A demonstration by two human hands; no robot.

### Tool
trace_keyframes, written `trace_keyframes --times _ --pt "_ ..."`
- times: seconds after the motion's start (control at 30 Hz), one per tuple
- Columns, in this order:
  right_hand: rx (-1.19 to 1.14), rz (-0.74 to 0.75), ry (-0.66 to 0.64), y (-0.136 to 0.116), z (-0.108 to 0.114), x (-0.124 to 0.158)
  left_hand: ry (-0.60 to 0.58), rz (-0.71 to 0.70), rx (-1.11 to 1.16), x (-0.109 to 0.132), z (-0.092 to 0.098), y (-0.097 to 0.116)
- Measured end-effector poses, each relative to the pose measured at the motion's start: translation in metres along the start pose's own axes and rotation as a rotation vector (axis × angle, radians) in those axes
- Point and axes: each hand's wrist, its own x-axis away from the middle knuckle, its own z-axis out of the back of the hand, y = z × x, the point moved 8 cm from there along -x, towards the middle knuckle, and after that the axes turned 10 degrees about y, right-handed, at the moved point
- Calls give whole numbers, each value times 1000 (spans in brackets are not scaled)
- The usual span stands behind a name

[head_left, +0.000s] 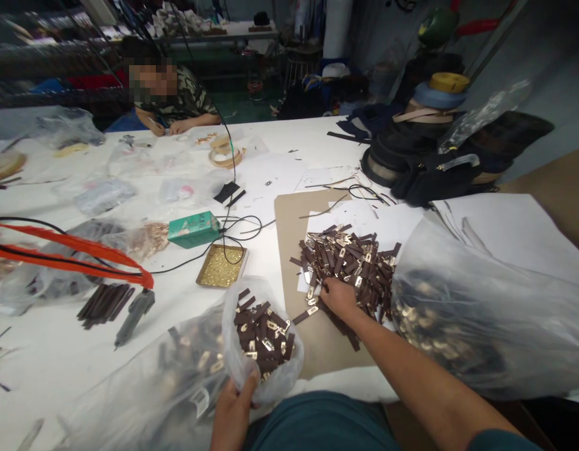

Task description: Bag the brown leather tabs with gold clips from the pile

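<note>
My left hand grips the near rim of a clear plastic bag, thumb over its edge. Inside the bag's mouth lie many dark brown strips with gold metal ends. My right hand reaches into a heap of the same brown strips, which lies on a brown cardboard sheet and white paper. The right fingers curl down at the heap's near left side. Their tips are partly hidden among the strips, so what they hold cannot be made out.
A large plastic bag of metal-ended pieces lies right of the heap. Left are a tray of small gold pieces, a green box, a grey tool on an orange strap and brown strips. Across the table sits a person.
</note>
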Motion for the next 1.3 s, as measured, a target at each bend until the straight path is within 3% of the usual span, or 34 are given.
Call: trace_keyframes --times 0.17,0.27,0.37,0.5,0.57,0.67,0.73,0.8,0.93,1.1,1.3 --pt "-227 -199 -1 12 7 10 -57 31 -24 -9 -3 -5" --pt "-455 -264 -44 0 0 35 -75 42 -35 -13 -5 -9" --pt "-648 -240 -149 -37 -14 73 -81 36 -53 -16 -6 -12" --pt "-885 96 -513 -110 -28 113 -84 16 -81 -15 -6 -12" --pt "-800 166 -438 -112 -21 100 -77 14 -76 -13 -4 -9" --pt "-415 6 -101 -69 -2 45 -65 4 -61 -9 -2 -6" --pt "-189 -56 -83 -47 -1 16 -60 -2 -50 -9 -1 -6" --pt "-49 -27 -103 -40 -5 -1 -58 8 -42 -10 -1 -8" --pt "37 154 -65 -65 -15 1 -84 25 -25 -15 -4 -14" --pt "8 311 -125 -95 -34 21 -80 38 -17 -17 -4 -14" --pt "-66 284 -154 -100 -40 16 -97 24 -23 -14 -4 -5"
